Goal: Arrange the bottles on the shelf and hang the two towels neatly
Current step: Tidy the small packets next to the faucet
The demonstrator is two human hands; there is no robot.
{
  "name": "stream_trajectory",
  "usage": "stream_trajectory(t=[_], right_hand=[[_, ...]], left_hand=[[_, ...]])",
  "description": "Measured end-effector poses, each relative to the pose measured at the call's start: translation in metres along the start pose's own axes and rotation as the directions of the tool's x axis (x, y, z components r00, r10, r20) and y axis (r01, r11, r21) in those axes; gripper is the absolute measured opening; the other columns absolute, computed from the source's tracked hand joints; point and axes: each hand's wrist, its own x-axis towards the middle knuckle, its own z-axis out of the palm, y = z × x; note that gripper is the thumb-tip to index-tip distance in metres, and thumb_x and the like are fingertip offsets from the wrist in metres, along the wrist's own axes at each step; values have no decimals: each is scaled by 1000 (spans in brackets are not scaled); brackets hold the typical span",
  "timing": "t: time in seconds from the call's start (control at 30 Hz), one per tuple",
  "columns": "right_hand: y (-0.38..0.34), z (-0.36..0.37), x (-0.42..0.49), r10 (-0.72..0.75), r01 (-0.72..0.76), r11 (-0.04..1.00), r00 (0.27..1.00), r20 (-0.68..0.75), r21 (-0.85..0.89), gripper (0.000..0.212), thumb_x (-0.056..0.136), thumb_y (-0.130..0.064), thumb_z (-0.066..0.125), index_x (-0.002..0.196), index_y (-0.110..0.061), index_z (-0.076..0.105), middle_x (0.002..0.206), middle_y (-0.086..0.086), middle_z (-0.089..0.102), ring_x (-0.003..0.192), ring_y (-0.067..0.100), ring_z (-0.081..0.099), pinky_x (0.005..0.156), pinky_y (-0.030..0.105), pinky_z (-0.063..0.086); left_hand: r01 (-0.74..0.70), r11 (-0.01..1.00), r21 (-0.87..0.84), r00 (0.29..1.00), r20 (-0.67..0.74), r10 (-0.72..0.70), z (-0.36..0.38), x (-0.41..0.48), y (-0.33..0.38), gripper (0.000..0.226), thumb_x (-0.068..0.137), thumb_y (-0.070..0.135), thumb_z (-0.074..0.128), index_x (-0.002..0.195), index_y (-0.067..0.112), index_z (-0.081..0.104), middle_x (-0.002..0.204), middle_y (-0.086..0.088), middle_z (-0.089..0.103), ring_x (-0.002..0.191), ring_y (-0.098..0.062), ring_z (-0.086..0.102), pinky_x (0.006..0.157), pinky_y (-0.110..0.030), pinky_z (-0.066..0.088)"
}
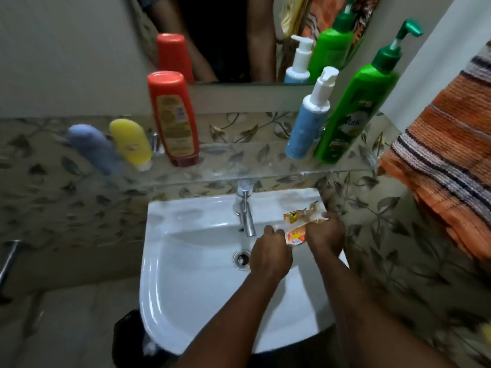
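On the glass shelf [239,166] stand several bottles: a grey-blue one [91,147], a yellow one [131,143], a tall red one [174,118], a blue pump bottle [308,123] and a big green pump bottle [356,107]. An orange striped towel [446,155] hangs at the right. Over the sink's right rim, my left hand [271,254] and my right hand [325,233] both hold an orange plastic sachet wrapper [299,224]. Fingers of both hands curl round its edges.
The white sink [186,288] sits below the shelf with a chrome tap [244,205] at its back. A mirror [225,38] hangs above the shelf. A dark bin [127,338] stands under the sink's left side. A metal rail [9,258] shows at the far left.
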Motion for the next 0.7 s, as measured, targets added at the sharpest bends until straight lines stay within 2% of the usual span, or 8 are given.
stream_trajectory(t=[0.13,0.2,0.3,0.37,0.4,0.5,0.63,0.7], right_hand=[[15,-34,-63,-84,87,994,995,-44,64,35,83,-10,66,117,-15,65,119,13,70,107,39,65,80,36,46],[24,-44,-103,-148,150,985,988,-35,89,33,83,-11,66,116,-15,66,116,12,71,105,38,66,83,37,51],[34,-47,-163,-188,175,976,977,100,128,29,84,-21,63,112,-25,65,100,0,71,83,31,75,83,46,62],[34,-41,-204,-199,147,963,952,232,225,23,89,-17,62,110,-24,65,95,-10,66,64,24,77,79,47,65],[32,-36,-224,-214,141,957,931,295,252,22,91,-15,61,111,-23,65,97,-13,64,61,22,76,80,46,65],[27,-13,-282,-311,207,941,842,440,269,22,88,-16,63,109,-20,68,97,-12,68,65,21,77,80,47,66],[20,36,-348,-458,411,886,698,550,216,40,70,-42,63,108,-31,71,100,-6,76,89,25,76,83,49,64],[14,60,-381,-494,505,846,619,610,173,40,75,-35,64,113,-29,74,106,-3,78,97,25,74,88,48,62]], left_hand=[[-61,996,-58,996,-67,57,-10,-72,-22,38,103,41,59,135,20,66,134,-5,57,115,-35,65,96,-42,52],[-61,992,-108,992,-112,49,-17,-109,-42,37,103,41,61,132,20,68,134,-4,59,114,-33,65,96,-42,55],[8,986,-167,980,-195,-41,-32,-161,-80,35,101,40,63,129,20,71,131,-3,60,108,-31,67,95,-39,54],[67,982,-175,964,-244,-110,-44,-193,-111,34,100,38,64,128,20,72,127,-3,60,107,-31,67,93,-38,53],[104,977,-185,955,-255,-150,-49,-210,-128,33,100,37,65,127,20,71,127,-4,60,108,-30,67,93,-37,52],[232,945,-232,916,-274,-292,-64,-256,-178,31,97,28,69,126,18,71,129,-7,60,114,-30,64,97,-35,48],[373,886,-275,834,-319,-450,-77,-314,-239,24,90,19,70,113,21,76,118,-10,66,108,-33,65,88,-36,49],[456,825,-334,767,-323,-554,-78,-338,-265,21,88,20,74,109,23,78,116,-8,69,105,-30,67,87,-34,51]])
